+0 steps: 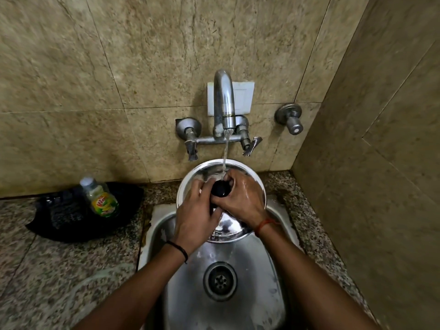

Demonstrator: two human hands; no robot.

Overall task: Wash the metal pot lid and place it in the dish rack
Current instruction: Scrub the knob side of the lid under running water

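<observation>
While water runs from the tap [223,101], the round, shiny metal lid [202,173] is held over the steel sink [250,270]. Its black knob [221,189] is enclosed between the curled fingers of the left hand [196,217] and the wet right hand [240,198]. The lid's polished dome extends beyond and beneath the fingers. A plastic bottle [101,197] is seen on a dark cloth [66,225], well left of the fingers.

Glossy wet metal lid [202,171] with a shiny black plastic knob [221,188]; brushed steel sink [252,270]; speckled polished-stone counter [47,270].
</observation>
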